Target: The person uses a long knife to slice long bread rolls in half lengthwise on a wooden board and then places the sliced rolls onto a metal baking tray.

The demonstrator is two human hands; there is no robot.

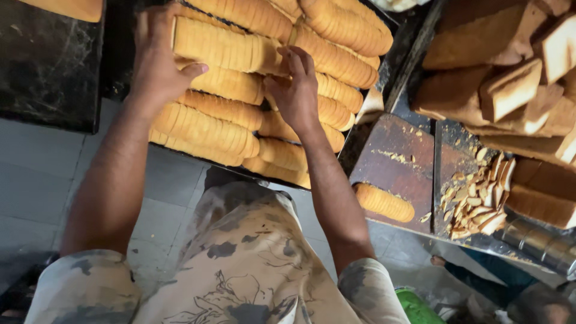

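Golden-brown rusk slices stand packed edge to edge in a long row (225,47), and the person grips this row from both ends. Its long axis runs left to right across the view, tilted slightly down toward the right. The left hand (157,60) presses flat against the left end, thumb hooked under the row's near side; the right hand (295,84) closes its fingers on the right end. Both hands are equally engaged, so neither is nearer; the row lies straight ahead of the body, at arm's reach.

Beneath it, more rows of the same slices (210,129) fill a dark tray (384,66), stacked in layers. One short row (384,203) lies apart on a rusty metal surface (396,156) to the right. Further right sit broken slice scraps (480,201) and whole brown loaves (480,36). A grey tiled floor (36,180) shows below.
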